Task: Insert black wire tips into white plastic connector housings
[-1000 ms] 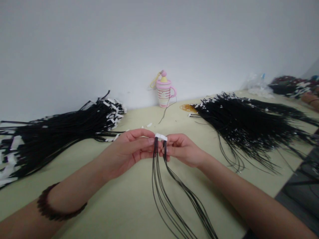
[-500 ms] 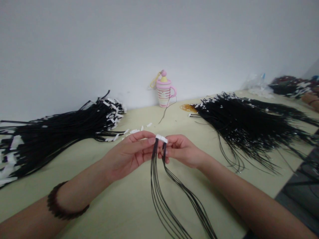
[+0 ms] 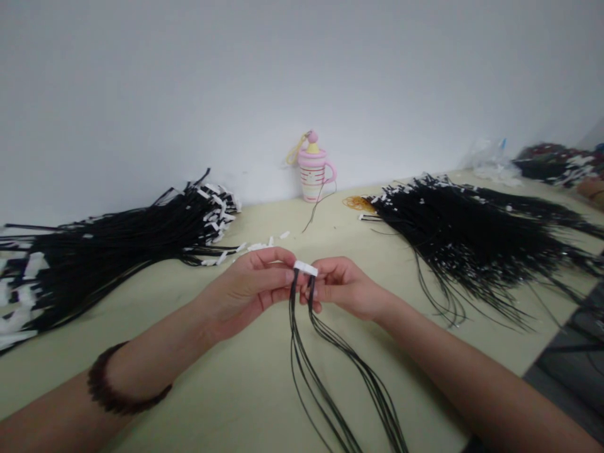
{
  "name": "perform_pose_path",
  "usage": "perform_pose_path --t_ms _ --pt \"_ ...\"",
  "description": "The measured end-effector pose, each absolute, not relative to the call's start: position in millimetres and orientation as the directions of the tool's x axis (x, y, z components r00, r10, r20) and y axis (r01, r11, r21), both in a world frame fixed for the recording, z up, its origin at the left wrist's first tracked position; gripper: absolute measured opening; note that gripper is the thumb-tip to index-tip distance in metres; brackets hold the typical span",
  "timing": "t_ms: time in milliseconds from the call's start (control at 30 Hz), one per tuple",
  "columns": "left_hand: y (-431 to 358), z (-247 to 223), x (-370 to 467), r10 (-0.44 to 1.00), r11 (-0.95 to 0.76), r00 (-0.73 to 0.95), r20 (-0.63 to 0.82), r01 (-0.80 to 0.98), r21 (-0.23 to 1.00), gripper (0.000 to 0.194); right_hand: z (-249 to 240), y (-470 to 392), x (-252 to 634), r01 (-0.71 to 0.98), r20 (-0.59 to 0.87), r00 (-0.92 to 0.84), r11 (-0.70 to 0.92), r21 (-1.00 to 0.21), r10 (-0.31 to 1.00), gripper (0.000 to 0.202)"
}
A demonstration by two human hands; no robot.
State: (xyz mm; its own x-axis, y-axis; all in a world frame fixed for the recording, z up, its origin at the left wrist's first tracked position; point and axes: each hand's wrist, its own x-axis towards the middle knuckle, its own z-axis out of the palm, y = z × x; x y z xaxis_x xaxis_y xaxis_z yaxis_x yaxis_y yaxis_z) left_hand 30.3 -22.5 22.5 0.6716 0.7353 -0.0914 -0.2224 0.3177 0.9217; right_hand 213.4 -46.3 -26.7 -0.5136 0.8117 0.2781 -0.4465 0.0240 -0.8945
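A white connector is held up between my hands at the centre of the head view. Two groups of thin black wires hang from it and curve down to the lower right. My left hand, with a dark beaded bracelet on its wrist, pinches the connector's left end and the wires under it. My right hand pinches at the right end, its fingertips around the right group of wires. Parts of the fingers behind the wires are hidden.
A pile of black cables with white ends lies left, another cable pile right. White bits are scattered between. A pink-lidded cup stands by the wall, near yellow bands. Another person's hand shows far right.
The connector has tilted to lie more level and faces me more. The left group of wires has drawn closer together and shifted slightly right. The view has shifted a little.
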Motion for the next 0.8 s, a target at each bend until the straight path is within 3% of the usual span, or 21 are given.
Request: perform_pose_path --t_ms 200,400,533,800 --pt "-19.7 21.9 29.0 0.754 0.145 0.656 0.013 -0.186 0.972 0.015 -28.5 -45.3 212.4 -0.436 0.265 -0.492 0.029 -0.900 0.830 0.018" --pt "-21.3 26.0 26.5 0.828 0.000 0.561 0.010 -0.018 1.000 0.022 -29.8 -45.4 212.9 -0.404 0.239 -0.457 0.040 -0.914 0.857 0.022" --pt "-23.4 24.5 28.0 0.787 -0.074 0.615 0.049 0.016 0.997 0.030 -26.4 -47.2 213.4 -0.395 0.230 -0.433 0.047 -0.918 0.871 0.024" --pt "-23.8 19.7 33.1 0.808 -0.163 0.581 0.095 0.066 0.984 0.028 -27.1 -49.3 210.2 -0.325 0.175 -0.535 -0.010 -0.946 0.826 0.033"
